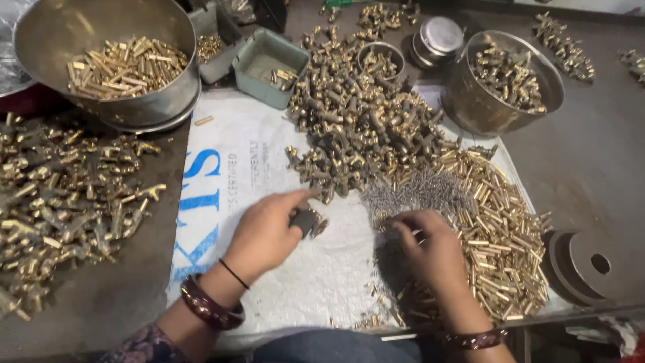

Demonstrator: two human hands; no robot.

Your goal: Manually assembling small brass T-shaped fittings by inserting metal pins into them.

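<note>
My left hand (pixel 265 232) holds a small dark brass fitting (pixel 309 222) between thumb and fingers, over a white woven sack (pixel 235 175) spread on the table. My right hand (pixel 430 249) rests with its fingers bent on a heap of small brass pins (pixel 500 222), its fingertips at the edge of a patch of thin grey wire springs (pixel 416 191); whether it pinches a piece cannot be told. A big pile of dark brass T-shaped fittings (pixel 356 114) lies just beyond both hands.
A large steel bowl (pixel 47 33) with brass pins stands far left, a steel pot (pixel 470 101) with fittings far right. A green plastic tray (pixel 269 67), a small steel cup (pixel 379 60) and a lidded tin (pixel 437 37) sit behind. More fittings (pixel 60 195) cover the left side. Metal discs (pixel 591 265) lie at right.
</note>
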